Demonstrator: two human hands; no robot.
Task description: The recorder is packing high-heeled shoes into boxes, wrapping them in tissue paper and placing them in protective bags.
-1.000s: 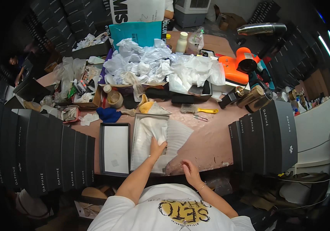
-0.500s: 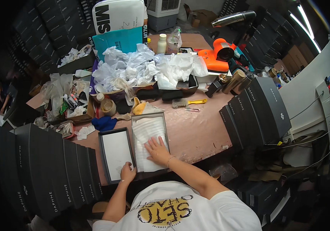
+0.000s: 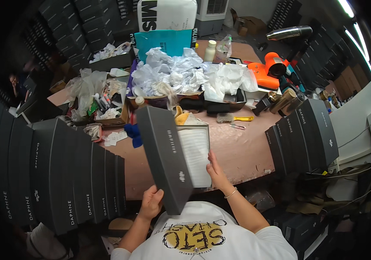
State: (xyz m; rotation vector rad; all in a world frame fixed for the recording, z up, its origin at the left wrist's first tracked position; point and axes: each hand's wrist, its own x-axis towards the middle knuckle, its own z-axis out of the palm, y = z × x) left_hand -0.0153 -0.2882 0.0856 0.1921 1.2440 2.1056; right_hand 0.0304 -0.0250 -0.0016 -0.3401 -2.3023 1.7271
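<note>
My left hand (image 3: pixel 151 203) is closed on the lower left edge of a dark grey shoebox lid (image 3: pixel 161 149). The lid is raised and tilted, its printed top facing up and right, and it covers the left part of the shoebox base (image 3: pixel 208 135) on the table. White ribbed wrapping (image 3: pixel 197 151) fills what I can see of the base. Beside the base's right wall is my right hand (image 3: pixel 218 174), its fingers stretched out and the fingertips at the wall near the front corner.
Stacked dark shoeboxes stand at left (image 3: pixel 66 173) and right (image 3: pixel 309 136). Behind the base lie a blue cloth (image 3: pixel 134 134), a yellow-handled brush (image 3: pixel 239 118) and a heap of crumpled white paper (image 3: pixel 172 73). An orange tool (image 3: pixel 267 74) sits at back right. Another person (image 3: pixel 15 86) is far left.
My left hand has picked the lid up from the table and brought it right, over the base. My right hand has moved off the wrapping to the base's right side. The view has shifted.
</note>
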